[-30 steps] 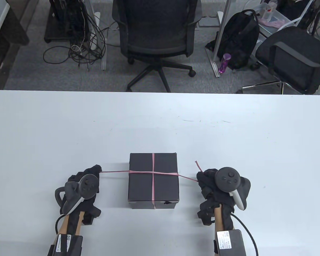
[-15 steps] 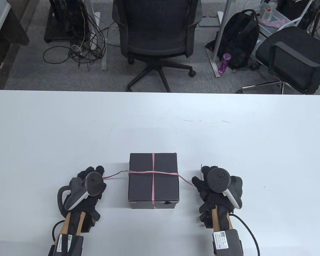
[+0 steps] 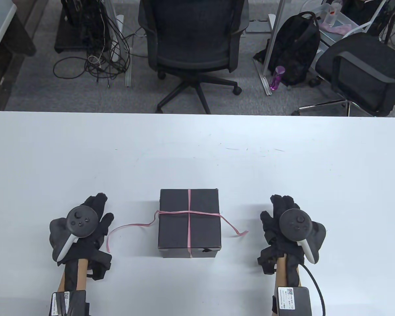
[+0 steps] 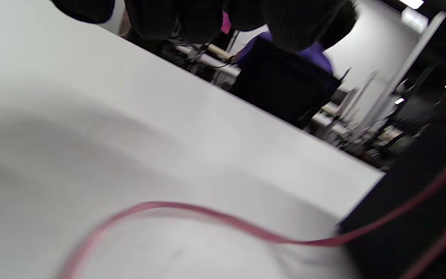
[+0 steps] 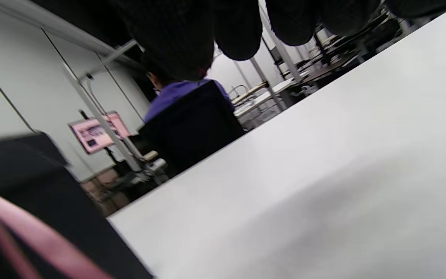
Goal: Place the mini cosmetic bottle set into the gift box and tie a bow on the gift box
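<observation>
Resting flat, fingers extended | hands: left (image 3: 82, 227), right (image 3: 288, 223) released | flanking gift box (image 3: 189, 222), ribbon (image 3: 128, 227) slack

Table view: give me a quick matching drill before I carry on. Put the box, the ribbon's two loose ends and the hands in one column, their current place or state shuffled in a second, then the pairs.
Things:
1. gift box
2. left ribbon end
3. right ribbon end
4. left hand

Places or states:
A. short tail lying on the table between the box and the right hand
B. open, holding nothing, left of the box
C. closed, crossed by pink ribbon
D. long slack curl lying on the table beside the left hand

Pairs: 1-C, 2-D, 3-A, 4-B
</observation>
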The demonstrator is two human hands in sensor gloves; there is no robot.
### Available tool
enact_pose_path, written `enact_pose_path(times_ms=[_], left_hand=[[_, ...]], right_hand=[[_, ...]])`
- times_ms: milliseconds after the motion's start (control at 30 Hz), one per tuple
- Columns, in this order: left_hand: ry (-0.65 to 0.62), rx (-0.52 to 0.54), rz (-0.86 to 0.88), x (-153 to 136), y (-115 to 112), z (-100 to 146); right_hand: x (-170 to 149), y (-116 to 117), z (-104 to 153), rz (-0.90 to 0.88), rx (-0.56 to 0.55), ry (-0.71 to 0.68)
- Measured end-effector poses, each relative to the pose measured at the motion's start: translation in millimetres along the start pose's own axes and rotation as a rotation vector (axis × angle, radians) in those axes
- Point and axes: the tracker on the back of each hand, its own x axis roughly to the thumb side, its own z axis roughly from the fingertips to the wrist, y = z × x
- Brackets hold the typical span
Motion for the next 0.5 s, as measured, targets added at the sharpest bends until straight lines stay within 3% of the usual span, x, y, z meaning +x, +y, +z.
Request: enact_pose_path(times_ms=[100,200,367,500], left_hand=[[-0.112,-0.053,0.129,20.8,-15.6,0.5],[-0.222,-0.183,0.252,32.5,-40.1,-4.4],[-0.233,-0.249,0.298,40.8,-65.2,-2.5],[-0.204,-0.258,0.278,45.3,-70.9,-2.3]], right_hand=[[19.9,6.9,0.4,-0.166,0.169,-0.119],[35.8,28.3,1.0,-0.19,0.353,-0.164],[40.5,57.9,0.4,-0.195,0.378,-0.156],[42.4,51.1,0.6,-0.298,0.263,-0.177]])
